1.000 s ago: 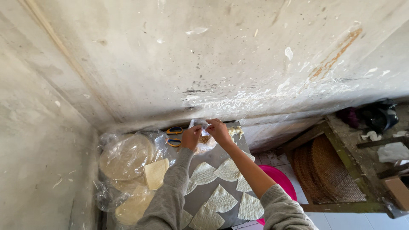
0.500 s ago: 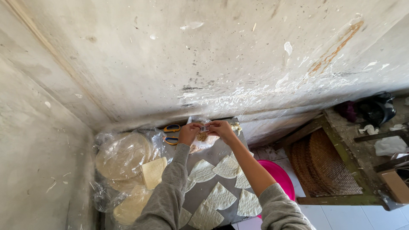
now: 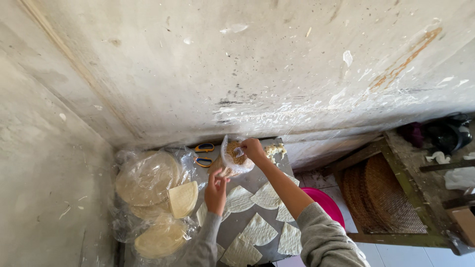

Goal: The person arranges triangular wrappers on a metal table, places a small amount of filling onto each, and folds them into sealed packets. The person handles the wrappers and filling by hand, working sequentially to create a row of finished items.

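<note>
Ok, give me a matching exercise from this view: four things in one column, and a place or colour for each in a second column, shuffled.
Things:
1. scissors
2. basin
3. clear bag of brown filling
4. woven mat

Descriptions:
A. pink, beside the table's right edge
B. blue and yellow handles, by the wall
C. lying in a wooden frame on the floor
D. held by both hands

Pairs: 1-B, 2-A, 3-D, 4-C

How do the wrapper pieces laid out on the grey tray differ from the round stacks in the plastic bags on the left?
The pieces on the tray are cut to fan-like quarter shapes; the bagged stacks are whole rounds. The pieces lie bare and spread singly, pale white; the stacks sit piled under clear plastic and look yellower. Both are thin, flat sheets. The right hand reaches into a clear bag of brown filling, which the left hand steadies from below.
</note>
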